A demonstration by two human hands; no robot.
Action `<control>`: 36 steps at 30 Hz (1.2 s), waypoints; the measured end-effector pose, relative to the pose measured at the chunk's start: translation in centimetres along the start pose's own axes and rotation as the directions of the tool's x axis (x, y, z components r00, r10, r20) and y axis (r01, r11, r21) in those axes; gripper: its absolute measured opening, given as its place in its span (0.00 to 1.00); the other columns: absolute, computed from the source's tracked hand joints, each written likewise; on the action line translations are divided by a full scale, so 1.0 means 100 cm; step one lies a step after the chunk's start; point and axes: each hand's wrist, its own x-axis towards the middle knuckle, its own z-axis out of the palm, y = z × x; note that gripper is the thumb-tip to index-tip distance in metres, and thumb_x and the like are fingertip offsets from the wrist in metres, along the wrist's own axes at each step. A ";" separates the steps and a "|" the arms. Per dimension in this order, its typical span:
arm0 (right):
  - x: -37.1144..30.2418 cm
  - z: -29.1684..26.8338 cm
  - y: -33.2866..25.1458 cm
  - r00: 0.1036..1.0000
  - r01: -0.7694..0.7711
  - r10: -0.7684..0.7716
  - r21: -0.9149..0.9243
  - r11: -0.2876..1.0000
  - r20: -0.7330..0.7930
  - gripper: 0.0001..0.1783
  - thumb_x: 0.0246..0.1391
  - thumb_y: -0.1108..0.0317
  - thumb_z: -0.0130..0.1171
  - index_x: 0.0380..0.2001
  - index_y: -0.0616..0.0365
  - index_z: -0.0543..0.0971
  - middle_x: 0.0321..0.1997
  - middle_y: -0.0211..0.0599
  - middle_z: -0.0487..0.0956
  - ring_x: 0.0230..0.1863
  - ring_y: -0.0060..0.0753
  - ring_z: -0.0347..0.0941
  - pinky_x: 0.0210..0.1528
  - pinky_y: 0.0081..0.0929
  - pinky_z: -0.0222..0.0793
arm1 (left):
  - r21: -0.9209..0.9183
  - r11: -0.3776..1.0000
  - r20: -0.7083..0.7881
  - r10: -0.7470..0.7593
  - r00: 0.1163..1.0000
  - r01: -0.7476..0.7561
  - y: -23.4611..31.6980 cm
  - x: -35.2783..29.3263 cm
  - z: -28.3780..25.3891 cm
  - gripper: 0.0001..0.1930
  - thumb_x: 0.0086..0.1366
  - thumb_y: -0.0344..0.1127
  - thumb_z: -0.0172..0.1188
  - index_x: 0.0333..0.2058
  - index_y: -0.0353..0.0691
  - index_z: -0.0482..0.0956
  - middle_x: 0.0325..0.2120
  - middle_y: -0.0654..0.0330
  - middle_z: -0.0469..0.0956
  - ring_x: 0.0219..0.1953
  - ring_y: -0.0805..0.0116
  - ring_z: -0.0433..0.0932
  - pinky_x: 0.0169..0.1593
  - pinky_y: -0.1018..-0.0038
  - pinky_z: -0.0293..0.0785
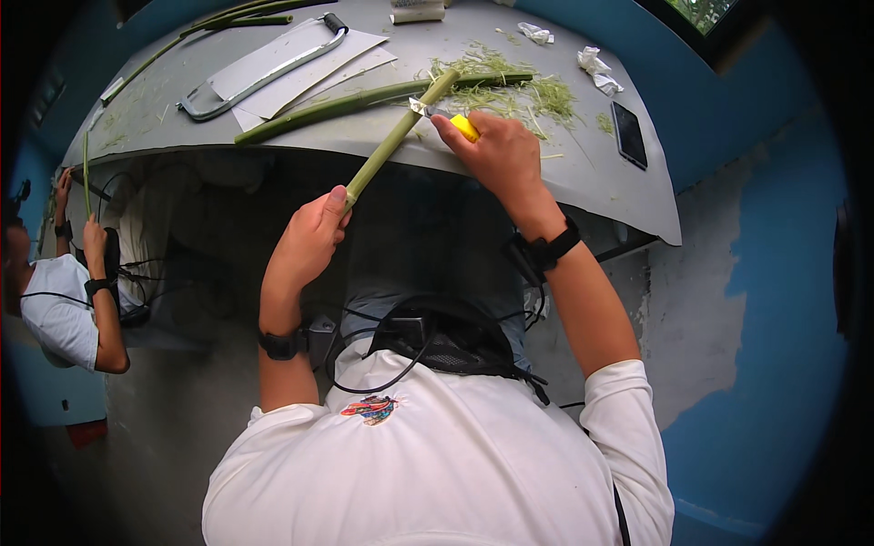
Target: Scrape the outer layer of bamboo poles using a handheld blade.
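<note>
My left hand [311,235] is closed around the lower end of a green bamboo stalk [390,147], which slants up and away over the table's near edge. In my right hand [506,162] is a yellow-handled knife [466,127], its front end against the stalk near the far end. Something white, like paper or tape, shows where the blade meets the bamboo. Under the held stalk, a longer, darker bamboo stalk [319,114] lies across the table. Pale green shavings [551,98] are heaped beyond the knife.
On the grey table [601,196] are a hacksaw [264,82] over white sheets [341,68], a phone [629,135], crumpled tissues [596,68], a roll-shaped object [417,11] and more stalks [246,20]. At left, a co-worker [68,305] holds a thin stalk [86,173]. Cables hang by my waist.
</note>
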 end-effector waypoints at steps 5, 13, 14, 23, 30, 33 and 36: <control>0.001 0.004 0.003 0.999 -0.034 0.033 -0.023 0.999 -0.025 0.42 0.69 0.24 0.62 0.23 0.55 0.84 0.21 0.47 0.83 0.26 0.59 0.85 0.27 0.53 0.79 | 0.027 0.995 -0.005 -0.091 0.996 0.091 0.002 -0.014 -0.007 0.36 0.89 0.68 0.43 0.33 0.40 0.73 0.23 0.68 0.66 0.26 0.76 0.65 0.31 0.73 0.65; -0.002 -0.001 0.003 0.996 -0.051 0.052 0.022 0.998 -0.072 0.42 0.70 0.25 0.63 0.21 0.55 0.81 0.19 0.48 0.81 0.25 0.62 0.83 0.27 0.53 0.77 | 0.063 0.994 -0.038 -0.088 0.995 0.090 0.011 -0.034 -0.007 0.35 0.90 0.66 0.44 0.33 0.39 0.73 0.24 0.68 0.65 0.27 0.78 0.63 0.31 0.74 0.64; -0.001 -0.003 0.003 0.996 -0.049 0.051 0.025 0.998 -0.077 0.42 0.70 0.25 0.63 0.21 0.55 0.81 0.19 0.48 0.81 0.25 0.62 0.83 0.28 0.53 0.77 | 0.058 0.994 -0.035 -0.094 0.995 0.096 0.013 -0.036 -0.008 0.35 0.90 0.66 0.44 0.33 0.39 0.73 0.24 0.69 0.65 0.26 0.78 0.63 0.31 0.74 0.64; -0.006 -0.001 0.011 0.996 -0.058 0.059 0.007 0.998 -0.070 0.41 0.71 0.26 0.62 0.25 0.56 0.83 0.23 0.48 0.84 0.27 0.59 0.85 0.29 0.52 0.79 | 0.008 0.981 -0.009 -0.196 0.981 0.196 0.014 -0.057 -0.012 0.34 0.89 0.68 0.44 0.34 0.43 0.73 0.23 0.74 0.63 0.23 0.83 0.60 0.27 0.79 0.58; 0.007 -0.003 0.015 0.983 -0.174 0.172 -0.016 0.985 -0.070 0.41 0.74 0.26 0.58 0.29 0.57 0.85 0.26 0.54 0.86 0.30 0.63 0.87 0.33 0.55 0.81 | -0.049 0.935 -0.059 -0.353 0.934 0.351 0.007 -0.099 -0.061 0.35 0.87 0.72 0.44 0.33 0.46 0.72 0.20 0.76 0.61 0.19 0.87 0.57 0.23 0.82 0.52; 0.001 -0.005 0.017 0.983 -0.181 0.181 0.014 0.983 -0.039 0.42 0.74 0.25 0.56 0.30 0.58 0.85 0.25 0.55 0.85 0.30 0.65 0.86 0.34 0.56 0.80 | 0.020 0.962 -0.076 -0.269 0.960 0.271 0.001 -0.096 -0.064 0.33 0.89 0.68 0.45 0.33 0.45 0.72 0.21 0.75 0.62 0.22 0.85 0.59 0.26 0.80 0.56; 0.003 -0.004 0.017 0.980 -0.187 0.187 -0.002 0.982 -0.065 0.42 0.74 0.25 0.57 0.29 0.57 0.84 0.24 0.53 0.85 0.30 0.63 0.87 0.32 0.55 0.79 | 0.094 0.989 -0.061 -0.109 0.992 0.115 0.002 -0.071 -0.046 0.32 0.90 0.63 0.47 0.34 0.40 0.72 0.23 0.70 0.65 0.26 0.79 0.63 0.31 0.74 0.63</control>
